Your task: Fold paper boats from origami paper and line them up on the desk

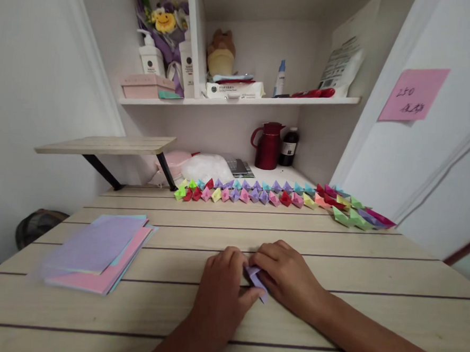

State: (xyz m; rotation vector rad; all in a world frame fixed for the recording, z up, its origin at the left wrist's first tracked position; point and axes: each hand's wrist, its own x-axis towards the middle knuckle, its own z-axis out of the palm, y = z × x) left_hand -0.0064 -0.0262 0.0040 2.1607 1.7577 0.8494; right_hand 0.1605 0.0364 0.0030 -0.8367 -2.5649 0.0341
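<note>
My left hand and my right hand meet at the middle of the wooden table. Both are closed on a small folded piece of lilac paper, which lies flat against the tabletop. Only a narrow strip of the paper shows between the thumbs; the rest is hidden under my fingers. A stack of coloured paper sheets, lilac on top with pink and pale blue below, lies to the left of my hands.
Several folded paper boats in many colours stand in rows along the table's far edge, bunching at the right. Behind them are a red jug, a dark bottle and a small raised shelf. A pink note hangs on the right wall.
</note>
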